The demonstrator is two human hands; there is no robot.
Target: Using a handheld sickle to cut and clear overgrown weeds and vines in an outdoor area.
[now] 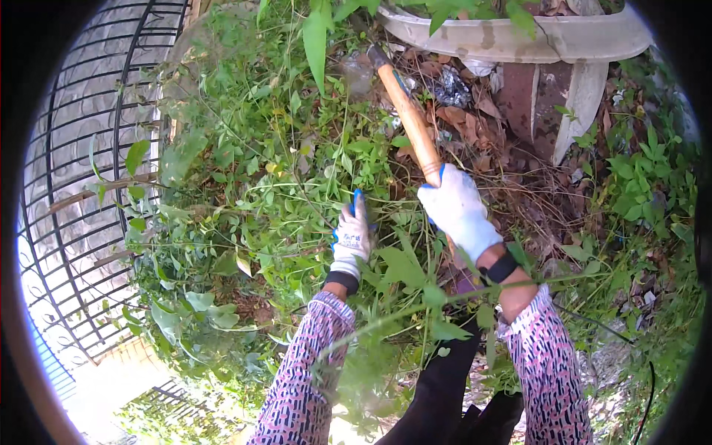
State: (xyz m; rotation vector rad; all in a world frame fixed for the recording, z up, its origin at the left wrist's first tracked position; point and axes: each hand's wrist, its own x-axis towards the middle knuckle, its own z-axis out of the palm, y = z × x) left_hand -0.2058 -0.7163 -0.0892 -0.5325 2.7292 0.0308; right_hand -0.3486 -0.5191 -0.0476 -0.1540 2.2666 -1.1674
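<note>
My right hand (459,208), in a white glove with blue coating, grips the wooden handle (410,119) of a long tool. The handle slants up and left to a dark metal socket (378,55); the tool's working end is hidden among leaves and litter. To the left, my left hand (352,231), gloved the same way, reaches into dense green weeds (311,183). Stems and leaves surround its fingers, and I cannot tell whether it holds any.
A black wire fence (117,111) runs along the left. At the upper right stands a pale-rimmed planter (500,39). Dry leaves (464,119) and crumpled foil (449,86) lie below it. A blurred vine stem (456,297) crosses before my forearms.
</note>
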